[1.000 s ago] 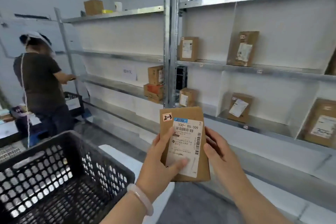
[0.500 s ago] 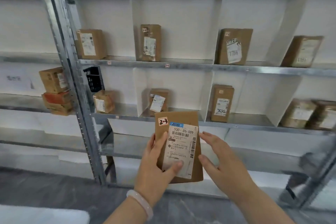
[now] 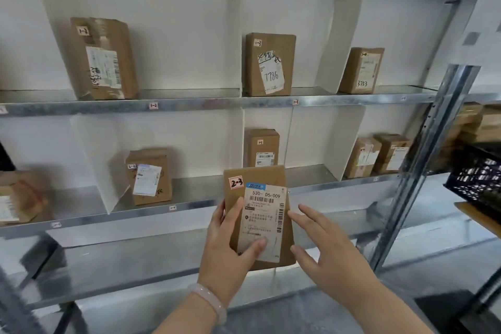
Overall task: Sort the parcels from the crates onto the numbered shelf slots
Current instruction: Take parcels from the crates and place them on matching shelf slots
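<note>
Left hand (image 3: 227,252): gripping parcel (image 3: 264,211) tagged 2-3, not yet shelved. Right hand (image 3: 330,257): empty, fingers spread, just beside it. Above: shelf slots (image 3: 306,175) already stocked.

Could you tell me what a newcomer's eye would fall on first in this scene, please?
First, the brown parcel marked 2-3, low in the middle, gripped by the left hand with the right hand open beside it. Behind it, the metal shelf with white dividers holds standing parcels, notably the box scrawled 7786 in the upper middle slot.
</note>
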Motion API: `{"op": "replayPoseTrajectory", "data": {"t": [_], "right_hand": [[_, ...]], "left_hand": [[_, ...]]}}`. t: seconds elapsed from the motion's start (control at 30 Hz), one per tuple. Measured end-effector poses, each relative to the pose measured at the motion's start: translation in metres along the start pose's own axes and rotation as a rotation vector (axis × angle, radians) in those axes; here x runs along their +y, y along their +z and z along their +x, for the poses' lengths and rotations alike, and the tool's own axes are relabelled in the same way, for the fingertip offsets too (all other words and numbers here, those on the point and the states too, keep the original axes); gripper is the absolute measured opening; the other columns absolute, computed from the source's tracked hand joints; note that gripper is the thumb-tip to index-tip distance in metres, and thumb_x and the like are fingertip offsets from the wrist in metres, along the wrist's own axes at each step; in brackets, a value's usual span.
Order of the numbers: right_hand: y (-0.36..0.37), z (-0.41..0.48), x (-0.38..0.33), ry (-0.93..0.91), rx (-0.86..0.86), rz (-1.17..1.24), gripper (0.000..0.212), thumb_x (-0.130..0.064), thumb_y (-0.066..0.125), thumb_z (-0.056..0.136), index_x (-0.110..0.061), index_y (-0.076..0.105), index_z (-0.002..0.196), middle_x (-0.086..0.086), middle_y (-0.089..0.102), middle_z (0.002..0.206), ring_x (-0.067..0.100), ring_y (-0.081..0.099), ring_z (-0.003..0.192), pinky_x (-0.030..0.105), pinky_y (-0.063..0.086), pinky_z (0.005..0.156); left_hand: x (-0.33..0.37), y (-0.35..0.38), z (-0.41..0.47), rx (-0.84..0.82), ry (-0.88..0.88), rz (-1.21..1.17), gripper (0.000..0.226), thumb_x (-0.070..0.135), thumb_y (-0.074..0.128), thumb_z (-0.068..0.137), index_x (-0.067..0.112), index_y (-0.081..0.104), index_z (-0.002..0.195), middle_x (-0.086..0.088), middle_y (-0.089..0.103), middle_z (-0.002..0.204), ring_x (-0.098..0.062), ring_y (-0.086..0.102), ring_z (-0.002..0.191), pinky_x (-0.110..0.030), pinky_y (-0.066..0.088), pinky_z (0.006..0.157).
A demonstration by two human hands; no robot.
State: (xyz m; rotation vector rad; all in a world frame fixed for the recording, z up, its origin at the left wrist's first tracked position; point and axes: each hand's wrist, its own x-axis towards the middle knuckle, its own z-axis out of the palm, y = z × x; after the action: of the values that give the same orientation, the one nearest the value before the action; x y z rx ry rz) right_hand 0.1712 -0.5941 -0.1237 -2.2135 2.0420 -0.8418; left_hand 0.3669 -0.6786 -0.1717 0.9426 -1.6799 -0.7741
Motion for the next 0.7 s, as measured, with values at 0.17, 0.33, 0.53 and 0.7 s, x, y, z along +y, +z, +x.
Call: {"op": "replayPoseTrajectory", "data": {"t": [0.17, 0.33, 0.53, 0.7], "right_hand": [[0.015, 0.055, 0.020, 0.075, 0.005, -0.092, 0.057, -0.051, 0.050, 0.092, -0.049, 0.025, 0.143, -0.028, 0.016, 0.153, -0.003, 0.016, 0.139, 0.018, 0.016, 0.110], [0.034, 0.082, 0.049, 0.173, 0.014, -0.126, 0.058, -0.051, 0.052, 0.090, -0.049, 0.026, 0.143, -0.035, 0.013, 0.144, -0.005, 0.016, 0.138, 0.008, 0.005, 0.105], [0.040, 0.103, 0.093, 0.240, 0.024, -0.091, 0.059, -0.059, 0.045, 0.087, -0.059, 0.018, 0.140, -0.037, 0.012, 0.145, -0.012, 0.014, 0.135, 0.020, 0.020, 0.113], [0.047, 0.125, 0.137, 0.244, 0.034, -0.049, 0.059, -0.059, 0.045, 0.087, -0.068, 0.009, 0.133, -0.041, 0.006, 0.143, -0.020, 0.006, 0.129, 0.016, 0.018, 0.110]], "left_hand": [[-0.036, 0.014, 0.071, -0.067, -0.002, -0.016, 0.082, 0.034, 0.079, 0.079, 0.073, 0.028, 0.130, 0.038, 0.024, 0.135, -0.008, 0.041, 0.129, -0.032, 0.055, 0.093], [-0.070, 0.049, 0.123, -0.166, 0.000, -0.032, 0.082, 0.034, 0.079, 0.079, 0.071, 0.027, 0.132, 0.034, 0.024, 0.138, -0.010, 0.041, 0.129, -0.030, 0.055, 0.092], [-0.094, 0.093, 0.159, -0.233, 0.026, -0.060, 0.084, 0.036, 0.080, 0.078, 0.072, 0.026, 0.132, 0.032, 0.025, 0.140, 0.005, 0.036, 0.129, -0.023, 0.051, 0.096], [-0.106, 0.139, 0.188, -0.269, 0.030, -0.014, 0.085, 0.038, 0.079, 0.078, 0.069, 0.025, 0.135, 0.034, 0.021, 0.143, -0.006, 0.035, 0.135, -0.040, 0.052, 0.100]]}}
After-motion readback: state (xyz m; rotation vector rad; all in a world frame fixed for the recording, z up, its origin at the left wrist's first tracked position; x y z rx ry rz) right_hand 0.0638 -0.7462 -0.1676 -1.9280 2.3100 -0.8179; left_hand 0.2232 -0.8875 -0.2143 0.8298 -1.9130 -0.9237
